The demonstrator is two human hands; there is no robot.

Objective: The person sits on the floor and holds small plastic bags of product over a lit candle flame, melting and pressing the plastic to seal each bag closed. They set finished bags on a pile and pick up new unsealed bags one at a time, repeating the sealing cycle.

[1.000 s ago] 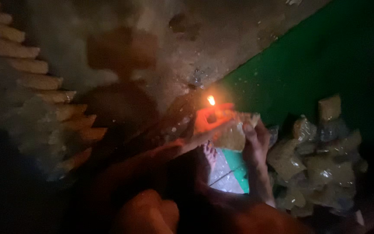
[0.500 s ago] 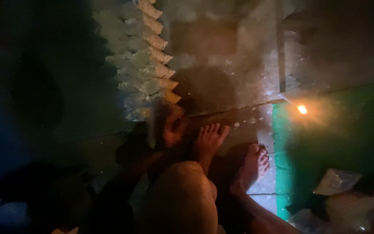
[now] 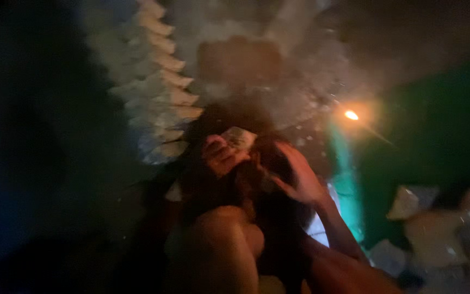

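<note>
The scene is dark and blurred. My left hand (image 3: 221, 157) is closed on a small clear packet (image 3: 239, 137) and holds it just right of the near end of a row of overlapping packets (image 3: 164, 103) laid on the floor. To its right, my right hand (image 3: 302, 177) has its fingers spread and holds nothing. A small flame (image 3: 351, 115) burns further right, apart from both hands. My bent knee (image 3: 218, 245) fills the foreground below the hands.
A green mat (image 3: 436, 136) covers the floor on the right. A loose pile of filled clear packets (image 3: 436, 223) lies at the lower right. The speckled floor (image 3: 300, 81) stretches beyond the hands. The left side is too dark to read.
The packet was held by both hands at the flame. Now only my left hand holds it, away from the flame and near the row. The view has swung left.
</note>
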